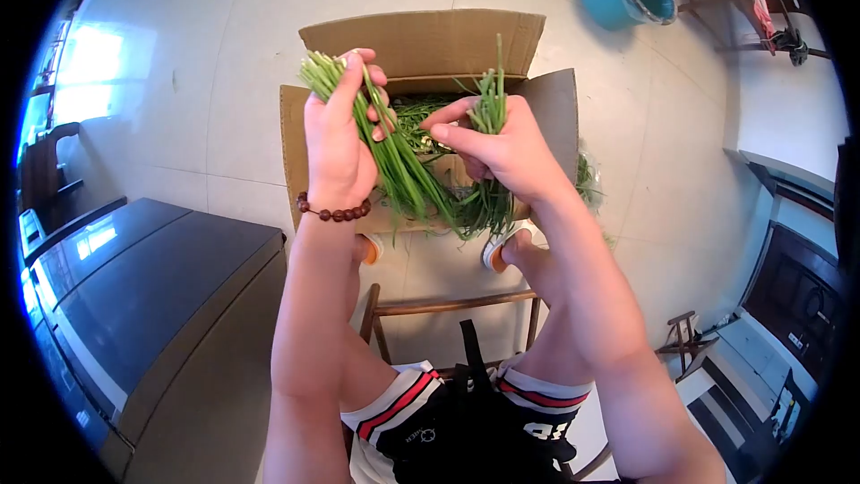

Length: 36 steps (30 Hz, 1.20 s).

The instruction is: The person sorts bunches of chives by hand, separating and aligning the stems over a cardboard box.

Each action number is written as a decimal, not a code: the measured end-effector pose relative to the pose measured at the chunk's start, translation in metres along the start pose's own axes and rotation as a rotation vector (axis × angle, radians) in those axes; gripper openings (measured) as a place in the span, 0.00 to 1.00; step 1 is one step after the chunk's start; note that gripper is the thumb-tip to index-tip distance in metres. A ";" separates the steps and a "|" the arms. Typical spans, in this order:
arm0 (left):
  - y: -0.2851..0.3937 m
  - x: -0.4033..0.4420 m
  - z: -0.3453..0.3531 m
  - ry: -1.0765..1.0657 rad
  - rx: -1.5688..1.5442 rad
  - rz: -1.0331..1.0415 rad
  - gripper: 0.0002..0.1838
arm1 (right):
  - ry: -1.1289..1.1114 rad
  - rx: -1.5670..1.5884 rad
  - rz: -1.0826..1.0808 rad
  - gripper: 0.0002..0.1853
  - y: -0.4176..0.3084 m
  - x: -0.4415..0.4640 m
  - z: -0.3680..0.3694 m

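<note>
My left hand, with a brown bead bracelet at its wrist, is closed round a bundle of chives. Their pale cut ends point up and left, and the green tips hang down to the right. In my right hand is a second bunch of chives, with stems upward and leafy ends drooping below the fist. Its thumb and forefinger reach toward the left. Both hands are over an open cardboard box. More greens lie inside it, partly hidden by my hands.
A blue bucket with a plastic liner stands at the upper right beside wooden furniture. Loose greens lie right of the box. A dark, glossy-topped cabinet is on the left. My feet and a wooden bar are below the box.
</note>
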<state>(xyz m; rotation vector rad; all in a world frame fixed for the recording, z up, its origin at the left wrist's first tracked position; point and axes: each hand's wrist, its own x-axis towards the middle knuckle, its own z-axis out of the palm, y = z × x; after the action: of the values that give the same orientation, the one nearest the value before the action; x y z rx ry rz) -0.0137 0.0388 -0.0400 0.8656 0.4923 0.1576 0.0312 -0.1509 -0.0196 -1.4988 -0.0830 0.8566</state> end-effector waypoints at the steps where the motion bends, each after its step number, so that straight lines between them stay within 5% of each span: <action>1: -0.004 -0.001 0.006 0.015 -0.011 -0.008 0.13 | 0.008 0.011 0.003 0.10 -0.001 0.000 0.003; 21: 0.028 0.020 -0.065 0.322 -0.357 0.093 0.11 | -0.055 -0.118 0.123 0.07 0.006 -0.016 -0.009; 36: 0.045 0.021 -0.085 0.262 -0.547 0.115 0.16 | -0.127 -0.217 0.076 0.09 0.017 -0.028 -0.016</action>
<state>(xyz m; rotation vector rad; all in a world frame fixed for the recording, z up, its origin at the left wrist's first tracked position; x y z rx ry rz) -0.0329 0.1335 -0.0601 0.3363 0.6059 0.4911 0.0122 -0.1818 -0.0239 -1.6568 -0.2192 1.0297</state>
